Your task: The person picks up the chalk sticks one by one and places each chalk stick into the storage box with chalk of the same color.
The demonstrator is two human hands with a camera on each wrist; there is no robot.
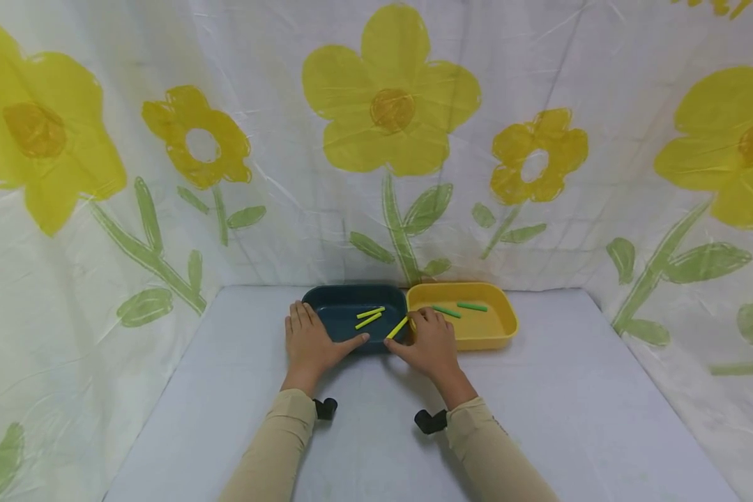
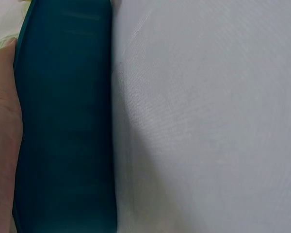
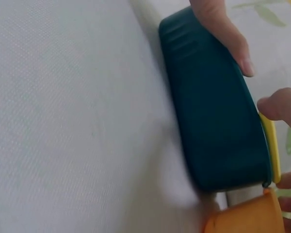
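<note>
A dark teal tray (image 1: 335, 330) stands at the back of the table, with two short yellow sticks (image 1: 369, 320) lying in it. My left hand (image 1: 310, 343) rests on its left side, fingers straight and thumb stretched along the front rim. Over the tray's right front corner, my right hand (image 1: 431, 345) pinches another yellow stick (image 1: 397, 328) between thumb and fingers. The right wrist view shows this held stick (image 3: 272, 150) along the teal rim. Directly right is a yellow tray (image 1: 505, 325) holding two green sticks (image 1: 472, 307).
A white cloth covers the table (image 1: 376, 446). Behind the trays hangs a white curtain (image 1: 276, 230) printed with yellow flowers, which also runs along both sides. Each wrist carries a small black device (image 1: 431, 421).
</note>
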